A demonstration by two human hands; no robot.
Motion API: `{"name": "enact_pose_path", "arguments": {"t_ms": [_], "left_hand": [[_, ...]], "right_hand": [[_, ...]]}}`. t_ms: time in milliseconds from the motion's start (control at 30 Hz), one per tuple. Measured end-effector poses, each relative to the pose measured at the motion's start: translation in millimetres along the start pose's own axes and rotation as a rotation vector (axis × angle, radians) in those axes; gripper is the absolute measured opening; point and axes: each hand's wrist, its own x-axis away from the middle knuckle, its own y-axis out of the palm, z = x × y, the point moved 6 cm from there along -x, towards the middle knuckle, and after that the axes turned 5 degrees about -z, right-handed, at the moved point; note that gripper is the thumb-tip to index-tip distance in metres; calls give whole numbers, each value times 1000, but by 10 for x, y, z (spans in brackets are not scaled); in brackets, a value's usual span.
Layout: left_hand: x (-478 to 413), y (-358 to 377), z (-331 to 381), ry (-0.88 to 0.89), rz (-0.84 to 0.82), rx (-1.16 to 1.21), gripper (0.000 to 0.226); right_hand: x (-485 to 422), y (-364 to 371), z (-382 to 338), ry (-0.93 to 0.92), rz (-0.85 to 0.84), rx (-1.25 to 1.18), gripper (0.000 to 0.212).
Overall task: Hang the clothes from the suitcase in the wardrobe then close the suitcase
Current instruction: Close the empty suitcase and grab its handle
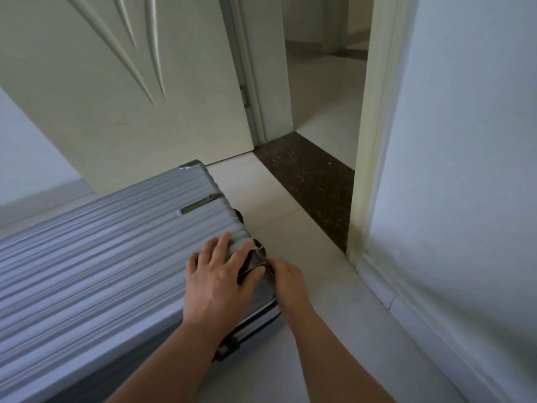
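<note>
Grey ribbed hard-shell suitcase (101,257) lies flat on the pale tiled floor (305,257), lid down on its base. Left hand (220,280) rests flat on the lid at the near right corner, fingers straight and spread, pressing. Right hand (287,276) is just beside that corner, fingertips drawn together against the side seam (what they pinch, if anything, is hidden; cannot tell). Beyond the suitcase a cream panelled door (130,97) stands open, its lower edge just behind the far corner. Right of the suitcase: dark speckled stone threshold (305,175), cream door frame (363,141), white wall (465,170). Past the threshold, more pale floor.
</note>
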Motion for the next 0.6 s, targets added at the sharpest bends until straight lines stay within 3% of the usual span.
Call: {"name": "enact_pose_path", "arguments": {"t_ms": [133,233,333,433,467,533,567,600], "left_hand": [[164,-26,-62,7,58,51,50],[298,-124,-160,17,138,158,41],[253,-321,-285,-50,226,210,36],[192,-383,-376,-229,206,177,29],[188,-346,-405,-291,154,148,42],[198,-191,-465,-334,0,108,76],[208,-135,-472,-327,-46,82,83],[235,-108,-471,-320,-71,57,85]], "right_hand": [[203,76,270,59,50,-138,30],[355,153,365,-22,166,128,56],[534,219,403,26,202,375,56],[538,249,457,79,163,262,66],[473,261,500,115,141,225,63],[293,311,553,167,107,162,37],[211,343,559,198,77,113,23],[119,393,603,234,32,52,26]]}}
